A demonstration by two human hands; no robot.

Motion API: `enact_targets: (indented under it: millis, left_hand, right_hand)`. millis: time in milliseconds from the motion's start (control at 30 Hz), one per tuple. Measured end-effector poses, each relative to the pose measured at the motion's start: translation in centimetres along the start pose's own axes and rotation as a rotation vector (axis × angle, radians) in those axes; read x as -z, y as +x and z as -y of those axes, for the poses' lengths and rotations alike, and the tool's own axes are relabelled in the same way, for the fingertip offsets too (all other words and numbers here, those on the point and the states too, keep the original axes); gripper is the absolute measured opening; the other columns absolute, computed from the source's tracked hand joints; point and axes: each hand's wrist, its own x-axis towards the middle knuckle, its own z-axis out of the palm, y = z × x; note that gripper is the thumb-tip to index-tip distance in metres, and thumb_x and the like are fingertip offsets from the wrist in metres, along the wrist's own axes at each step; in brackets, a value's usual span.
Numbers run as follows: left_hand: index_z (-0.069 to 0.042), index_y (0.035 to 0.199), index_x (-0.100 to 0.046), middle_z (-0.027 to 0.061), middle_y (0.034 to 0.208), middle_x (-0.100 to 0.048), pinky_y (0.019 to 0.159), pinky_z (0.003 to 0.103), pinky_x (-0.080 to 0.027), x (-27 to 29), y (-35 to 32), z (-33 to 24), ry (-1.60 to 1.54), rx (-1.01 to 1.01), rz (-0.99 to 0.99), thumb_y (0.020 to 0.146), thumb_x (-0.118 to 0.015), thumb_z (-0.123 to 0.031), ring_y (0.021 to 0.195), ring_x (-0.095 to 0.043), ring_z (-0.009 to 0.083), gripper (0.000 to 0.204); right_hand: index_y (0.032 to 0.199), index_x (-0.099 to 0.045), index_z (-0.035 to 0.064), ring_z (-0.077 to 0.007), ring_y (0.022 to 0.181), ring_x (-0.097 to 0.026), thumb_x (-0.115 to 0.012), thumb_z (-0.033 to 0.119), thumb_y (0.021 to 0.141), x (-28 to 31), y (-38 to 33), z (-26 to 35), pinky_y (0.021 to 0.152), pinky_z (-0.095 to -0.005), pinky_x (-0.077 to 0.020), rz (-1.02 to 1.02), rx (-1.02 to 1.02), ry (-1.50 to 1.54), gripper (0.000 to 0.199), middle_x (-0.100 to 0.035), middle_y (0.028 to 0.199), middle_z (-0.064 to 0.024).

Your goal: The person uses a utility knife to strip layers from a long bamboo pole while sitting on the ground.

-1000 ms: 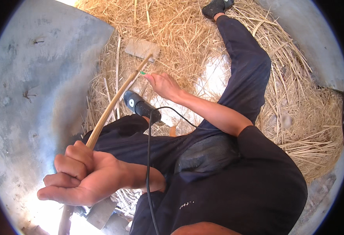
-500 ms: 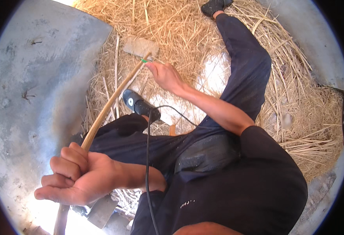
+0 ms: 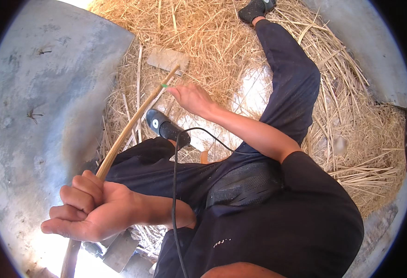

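A long, pale wooden stick (image 3: 131, 127) runs slantwise from the lower left up towards the middle of the straw. Around its lower part my left hand (image 3: 92, 206) is closed, the thumb pointing to the left. Near the far end, my right hand (image 3: 193, 98) has its fingers closed on a small thing that shows a bright green part (image 3: 164, 85) against the stick. The rest of that thing is hidden by the fingers, so its kind cannot be made out.
Loose straw (image 3: 198, 28) covers the ground, with a flat grey slab (image 3: 166, 60) in it. A curved grey metal sheet (image 3: 41, 102) stands on the left. A black cable (image 3: 174, 185) hangs across my front. My legs are spread, a dark shoe (image 3: 161, 124) beside the stick.
My right hand and the green part have slid a little way down the stick, nearer to me. The left hand keeps its grip in nearly the same place.
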Motion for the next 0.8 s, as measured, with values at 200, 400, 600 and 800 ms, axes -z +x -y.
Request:
enact_targets:
  millis: [200, 400, 600, 800]
  left_hand:
    - [-0.02, 0.057, -0.013, -0.0045, 0.05, -0.012, 0.044, 0.025, -0.007, 0.9, 0.2, 0.4, -0.034, -0.003, 0.043, 0.102, -0.035, -0.03, 0.047, -0.006, 0.0078, 0.051]
    - [-0.019, 0.057, -0.013, -0.005, 0.05, -0.012, 0.044, 0.025, -0.007, 0.1, -0.1, 0.3, -0.022, -0.009, 0.027, 0.102, -0.036, -0.031, 0.047, -0.006, 0.0075, 0.052]
    - [-0.02, 0.057, -0.013, -0.0052, 0.049, -0.011, 0.045, 0.025, -0.007, 0.4, 0.0, 0.3, 0.009, -0.015, -0.023, 0.102, -0.036, -0.032, 0.046, -0.006, 0.0071, 0.052]
    - [-0.02, 0.057, -0.013, -0.0054, 0.049, -0.011, 0.045, 0.026, -0.007, 0.5, 0.4, 0.5, 0.029, -0.034, -0.004, 0.102, -0.035, -0.032, 0.046, -0.006, 0.0077, 0.051]
  right_hand:
    - [0.085, -0.062, -0.0014, -0.0286, 0.049, -0.057, -0.036, 0.042, 0.1, 0.4, 0.9, -0.9, 0.049, -0.0409, -0.0471, 0.05, -0.145, -0.009, 0.053, -0.054, 0.055, -0.0145]
    - [0.076, -0.061, 0.0007, -0.0223, 0.038, -0.045, -0.036, 0.04, 0.1, -4.8, 1.9, -5.7, 0.041, -0.0404, -0.0416, -0.12, 0.031, -0.118, 0.052, -0.051, 0.05, -0.0086]
    - [0.076, -0.063, 0.0006, -0.0296, 0.054, -0.058, -0.032, 0.043, 0.1, -1.5, 1.6, -6.1, 0.054, -0.0436, -0.0468, -0.037, -0.256, 0.023, 0.058, -0.056, 0.056, -0.0145]
    - [0.081, -0.065, -0.0005, -0.0351, 0.062, -0.063, -0.031, 0.046, 0.099, -3.0, 1.2, -3.1, 0.059, -0.046, -0.0484, -0.115, 0.012, -0.009, 0.06, -0.061, 0.065, -0.0203]
